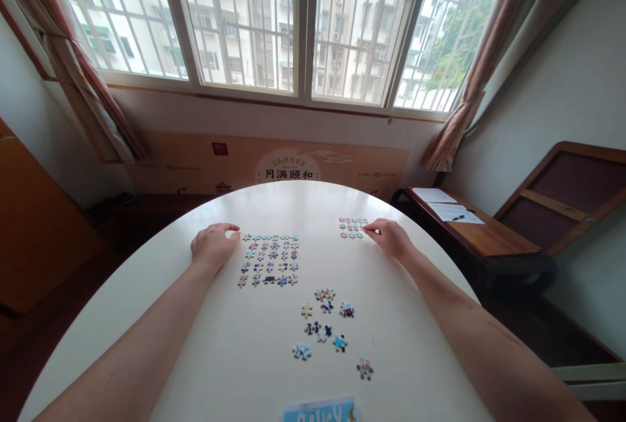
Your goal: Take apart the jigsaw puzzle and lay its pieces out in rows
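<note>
My left hand [214, 244] rests on the white table, just left of a grid of jigsaw puzzle pieces [270, 255] laid in rows. Its thumb and index finger are slightly apart, with nothing visible between them. At the right edge of a smaller group of puzzle pieces [350, 227], my right hand [390, 237] has its fingertips pinched on a puzzle piece, which they mostly hide. Nearer to me lies a loose scatter of puzzle pieces [324, 332], some overlapping. One single puzzle piece [364, 368] lies apart from them at the lower right.
The round white table [205, 357] has a blue printed card or box [320, 410] at its near edge, partly cut off. To the right, papers [454, 213] and a pen [458, 218] lie on a wooden bench [503, 239]. Barred windows and a printed cardboard panel [332, 164] are beyond.
</note>
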The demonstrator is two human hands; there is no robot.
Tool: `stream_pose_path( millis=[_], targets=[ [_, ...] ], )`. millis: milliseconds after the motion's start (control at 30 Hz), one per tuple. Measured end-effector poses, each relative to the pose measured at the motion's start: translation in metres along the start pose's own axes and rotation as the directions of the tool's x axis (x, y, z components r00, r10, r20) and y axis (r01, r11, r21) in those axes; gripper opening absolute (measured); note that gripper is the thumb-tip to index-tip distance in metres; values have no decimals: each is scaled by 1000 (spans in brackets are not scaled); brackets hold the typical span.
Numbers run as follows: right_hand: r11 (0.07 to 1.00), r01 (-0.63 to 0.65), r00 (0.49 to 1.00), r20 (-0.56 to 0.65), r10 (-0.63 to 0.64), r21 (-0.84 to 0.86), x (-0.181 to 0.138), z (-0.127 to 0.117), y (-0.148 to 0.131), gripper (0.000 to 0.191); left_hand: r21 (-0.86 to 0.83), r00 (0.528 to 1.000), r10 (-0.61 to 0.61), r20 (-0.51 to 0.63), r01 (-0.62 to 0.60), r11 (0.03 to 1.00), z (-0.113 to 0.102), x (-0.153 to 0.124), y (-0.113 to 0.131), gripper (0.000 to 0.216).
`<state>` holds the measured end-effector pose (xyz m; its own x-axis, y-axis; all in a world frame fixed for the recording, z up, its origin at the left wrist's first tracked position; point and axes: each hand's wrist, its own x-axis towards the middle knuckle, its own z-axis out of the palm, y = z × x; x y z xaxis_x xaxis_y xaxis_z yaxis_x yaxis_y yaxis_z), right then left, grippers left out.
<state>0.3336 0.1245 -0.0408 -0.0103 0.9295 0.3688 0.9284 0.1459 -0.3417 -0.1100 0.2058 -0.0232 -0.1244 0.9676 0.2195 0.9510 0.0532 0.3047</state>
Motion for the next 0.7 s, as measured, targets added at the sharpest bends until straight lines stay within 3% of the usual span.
stream_pose_path(
  millis=[300, 500, 567, 633, 700],
  targets=[
    [999, 32, 996, 78, -34, 29, -2, 10, 0, 23, -1, 1000, 5, -9, -5, 1000, 2, 1, -3, 37],
    [996, 39, 999, 20, -41, 76, -4, -8, -19, 29, 7, 1000, 1, -3, -1, 1000, 3, 2, -2, 38],
    [989, 91, 993, 68, -99, 117, -6, -20, -35, 28, 6, 1000, 0, -5, 0, 1000, 4, 3, -2, 37],
    [967, 168, 956, 209, -207, 190, -11, -32, -56, 20, 6, 1000, 2, -5, -2, 1000, 5, 3, -2, 37],
    [927, 200, 806, 484, -339, 316, -19, -42, -79, 21, 6, 1000, 5, -7, -5, 1000, 5, 3, -3, 37]
  ],
)
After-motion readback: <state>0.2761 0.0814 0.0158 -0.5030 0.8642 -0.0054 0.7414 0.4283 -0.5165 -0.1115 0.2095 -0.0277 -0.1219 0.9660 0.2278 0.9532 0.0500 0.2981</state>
